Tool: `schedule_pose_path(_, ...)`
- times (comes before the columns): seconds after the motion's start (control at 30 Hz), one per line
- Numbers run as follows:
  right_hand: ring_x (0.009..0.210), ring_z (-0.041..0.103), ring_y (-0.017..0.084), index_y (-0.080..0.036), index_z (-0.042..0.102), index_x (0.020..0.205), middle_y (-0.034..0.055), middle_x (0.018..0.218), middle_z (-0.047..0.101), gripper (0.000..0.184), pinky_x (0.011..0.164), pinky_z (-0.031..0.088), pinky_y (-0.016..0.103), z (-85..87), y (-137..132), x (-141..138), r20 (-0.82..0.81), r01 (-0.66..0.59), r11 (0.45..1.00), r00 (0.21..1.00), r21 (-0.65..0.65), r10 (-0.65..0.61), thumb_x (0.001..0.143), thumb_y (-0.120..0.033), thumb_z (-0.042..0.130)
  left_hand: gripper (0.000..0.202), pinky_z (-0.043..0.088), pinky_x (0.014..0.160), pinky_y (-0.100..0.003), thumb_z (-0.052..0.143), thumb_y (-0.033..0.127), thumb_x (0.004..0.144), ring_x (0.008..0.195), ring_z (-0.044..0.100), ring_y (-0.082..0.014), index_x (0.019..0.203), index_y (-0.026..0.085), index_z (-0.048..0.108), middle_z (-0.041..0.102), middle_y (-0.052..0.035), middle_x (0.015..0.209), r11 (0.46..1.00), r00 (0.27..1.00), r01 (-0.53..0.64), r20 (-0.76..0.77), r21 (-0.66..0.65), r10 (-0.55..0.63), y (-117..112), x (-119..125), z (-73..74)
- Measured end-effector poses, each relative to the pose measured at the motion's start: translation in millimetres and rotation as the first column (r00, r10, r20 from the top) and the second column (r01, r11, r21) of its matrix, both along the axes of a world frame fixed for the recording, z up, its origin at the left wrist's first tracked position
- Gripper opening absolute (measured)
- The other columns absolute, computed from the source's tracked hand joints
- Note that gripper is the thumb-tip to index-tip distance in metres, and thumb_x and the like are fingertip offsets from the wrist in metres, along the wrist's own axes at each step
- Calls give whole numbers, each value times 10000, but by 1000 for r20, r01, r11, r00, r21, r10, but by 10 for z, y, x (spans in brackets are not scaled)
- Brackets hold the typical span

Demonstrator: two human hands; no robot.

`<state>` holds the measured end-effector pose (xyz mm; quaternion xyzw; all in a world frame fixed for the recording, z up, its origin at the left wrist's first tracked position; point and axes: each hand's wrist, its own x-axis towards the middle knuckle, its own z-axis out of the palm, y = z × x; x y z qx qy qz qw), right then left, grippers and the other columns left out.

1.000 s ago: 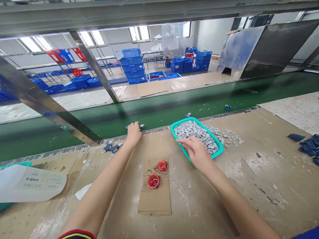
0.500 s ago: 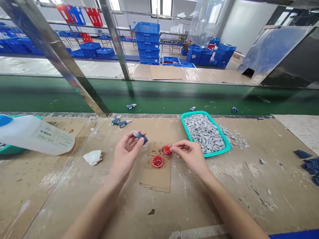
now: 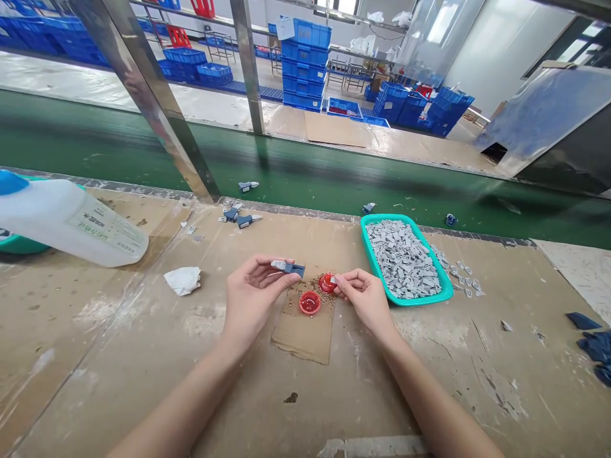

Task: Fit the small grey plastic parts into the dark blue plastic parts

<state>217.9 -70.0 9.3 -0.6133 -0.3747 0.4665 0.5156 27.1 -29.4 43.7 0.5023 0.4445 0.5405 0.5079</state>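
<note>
My left hand point(image 3: 252, 297) pinches a small dark blue and grey plastic part point(image 3: 288, 267) above a piece of cardboard point(image 3: 305, 331). My right hand point(image 3: 363, 300) has its fingertips closed on a tiny grey piece point(image 3: 333, 280), held over the farther of two red caps point(image 3: 327, 284). The nearer red cap point(image 3: 310, 303) sits on the cardboard between my hands. A teal tray point(image 3: 382, 280) full of small grey pieces lies just right of my right hand.
A white plastic jug point(image 3: 71, 224) lies on its side at the left. A crumpled white wipe point(image 3: 183, 280) lies near it. Loose blue-grey parts point(image 3: 240, 217) sit by the green conveyor belt point(image 3: 305, 178). Dark blue scraps point(image 3: 594, 343) lie far right. Metal frame posts point(image 3: 153, 108) rise behind.
My left hand came back from the belt edge holding a blue-grey part. My right hand left the teal tray with a grey piece and moved over the red cap.
</note>
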Motion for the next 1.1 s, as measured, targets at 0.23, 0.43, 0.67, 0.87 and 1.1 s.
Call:
schedule_pose_path(0.23, 586, 567, 107, -155, 644, 756, 29, 660, 687, 276, 563, 407, 221, 125, -68, 15, -108, -29, 999, 994, 16, 31, 751, -415, 735, 306, 597, 798, -290, 820, 194, 627, 823, 711, -181, 873, 171, 640, 741, -52, 917, 997, 998, 62, 1, -46, -62, -101, 80, -58)
schedule_pose_path(0.43, 574, 554, 93, -172, 639, 749, 8, 640, 677, 224, 541, 400, 205, 288, -168, -88, -180, -113, 990, 976, 79, 126, 788, -379, 715, 282, 602, 714, -249, 822, 178, 617, 755, 717, -170, 829, 183, 637, 747, -20, 819, 980, 988, 150, 4, -132, -151, -220, 172, -78)
schedule_pose_path(0.67, 552, 545, 87, -163, 612, 735, 1, 636, 653, 250, 533, 414, 204, 296, -184, -190, -193, -171, 982, 964, 79, 183, 783, -387, 712, 264, 614, 702, -272, 823, 171, 605, 746, 724, -189, 803, 185, 648, 753, -19, 804, 977, 988, 151, 10, -153, -151, -276, 200, -43)
schedule_pose_path(0.87, 500, 482, 92, -221, 487, 835, -57, 574, 558, 324, 415, 300, 172, 296, -201, -146, -234, -322, 946, 922, -17, 310, 790, -489, 664, 174, 626, 709, -347, 816, 179, 600, 733, 728, -232, 724, 202, 696, 758, -32, 801, 989, 990, 133, -37, -60, -136, -321, 188, -72)
schedule_pose_path(1.1, 670, 579, 138, -224, 571, 976, 11, 837, 655, 326, 508, 428, 218, 438, -203, -137, -163, -389, 920, 906, 45, 391, 824, -512, 588, 244, 606, 729, -357, 820, 205, 608, 749, 709, -226, 834, 227, 731, 751, -33, 844, 979, 971, 183, -175, 95, -164, -281, 173, -32)
